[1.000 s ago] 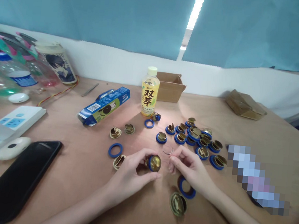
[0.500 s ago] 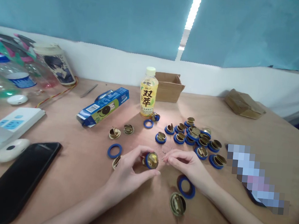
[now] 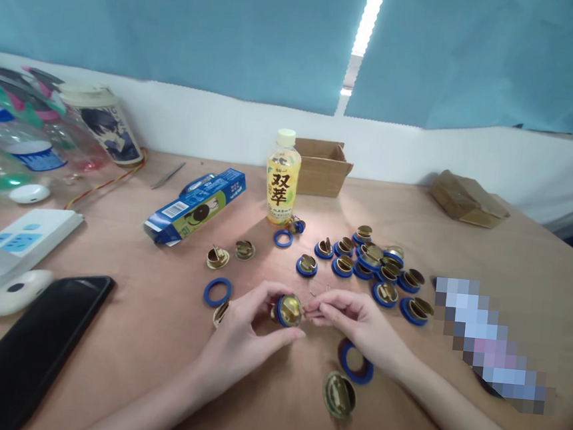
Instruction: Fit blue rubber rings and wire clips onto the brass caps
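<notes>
Brass disc with blue ring [image 3: 289,309] gripped in my left hand [image 3: 239,341]; right hand [image 3: 357,321] pinches thin wire clip [image 3: 315,296] against it. Finished pile [image 3: 376,270] on counter [image 3: 463,257] behind; loose blue rings [image 3: 217,291] and bare discs [image 3: 340,394], I judge, remain.

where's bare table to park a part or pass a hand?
Free: the stretch between the blue carton and black phone; the right side between the flat brown packet and blurred item. Crowded: the brass-and-blue cluster behind the right hand; loose blue ring beside the left hand.
</notes>
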The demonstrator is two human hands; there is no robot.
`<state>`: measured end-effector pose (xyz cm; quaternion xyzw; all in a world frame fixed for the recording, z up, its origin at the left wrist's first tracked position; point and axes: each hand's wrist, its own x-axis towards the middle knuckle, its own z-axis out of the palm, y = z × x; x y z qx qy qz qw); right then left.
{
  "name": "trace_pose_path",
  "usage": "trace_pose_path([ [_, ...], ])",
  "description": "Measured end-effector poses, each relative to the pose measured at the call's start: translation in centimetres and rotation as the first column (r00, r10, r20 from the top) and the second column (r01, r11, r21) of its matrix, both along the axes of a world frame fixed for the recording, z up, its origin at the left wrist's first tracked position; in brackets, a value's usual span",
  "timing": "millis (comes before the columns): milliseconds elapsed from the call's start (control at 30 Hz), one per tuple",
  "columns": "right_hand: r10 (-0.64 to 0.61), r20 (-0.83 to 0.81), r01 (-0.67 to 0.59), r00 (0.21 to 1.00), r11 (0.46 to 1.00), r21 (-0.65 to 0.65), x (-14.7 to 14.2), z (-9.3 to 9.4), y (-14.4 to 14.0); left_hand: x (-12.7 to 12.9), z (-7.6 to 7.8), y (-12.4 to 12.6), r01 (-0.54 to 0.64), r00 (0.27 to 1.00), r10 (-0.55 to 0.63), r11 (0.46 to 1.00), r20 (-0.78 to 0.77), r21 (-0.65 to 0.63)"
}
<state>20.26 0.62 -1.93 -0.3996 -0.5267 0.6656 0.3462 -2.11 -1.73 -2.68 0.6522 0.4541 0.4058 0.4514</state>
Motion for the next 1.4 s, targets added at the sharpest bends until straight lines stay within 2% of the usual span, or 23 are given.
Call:
trace_pose_path([
  [300,-0.002,0.076,0.0,0.997,1.0,0.027,0.0,0.9,-0.1,0.0,0.0,-0.1,0.012,0.996,-0.009,0.999,-0.086,0.035],
  [533,-0.004,-0.078,0.0,0.997,0.999,-0.053,-0.4,0.8,-0.3,0.3,0.3,0.0,0.014,0.992,-0.005,0.997,-0.125,0.078],
  [700,0.005,-0.114,-0.015,0.993,0.996,-0.085,-0.5,1.2,-0.5,0.6,-0.1,-0.2,-0.028,0.994,0.035,0.997,-0.102,0.068],
  [833,0.014,-0.187,-0.034,0.982,0.994,-0.103,-0.7,1.3,-0.8,0.8,-0.3,-0.2,-0.015,0.995,0.022,0.997,-0.102,0.071],
  [967,0.066,-0.244,-0.083,0.968,0.995,-0.061,-0.9,0.9,-0.9,1.0,-0.4,-0.3,-0.015,0.997,0.023,0.994,-0.076,0.105],
  [1167,0.141,-0.285,-0.14,0.948,0.99,0.025,-1.4,-0.1,-1.1,1.4,-0.7,-0.4,0.042,0.999,-0.044,0.995,0.024,0.089],
  [1400,0.157,-0.278,-0.151,0.948,0.988,0.043,-1.7,-0.4,-1.2,1.5,-0.6,-0.4,0.053,0.997,-0.057,0.997,0.052,0.062],
])
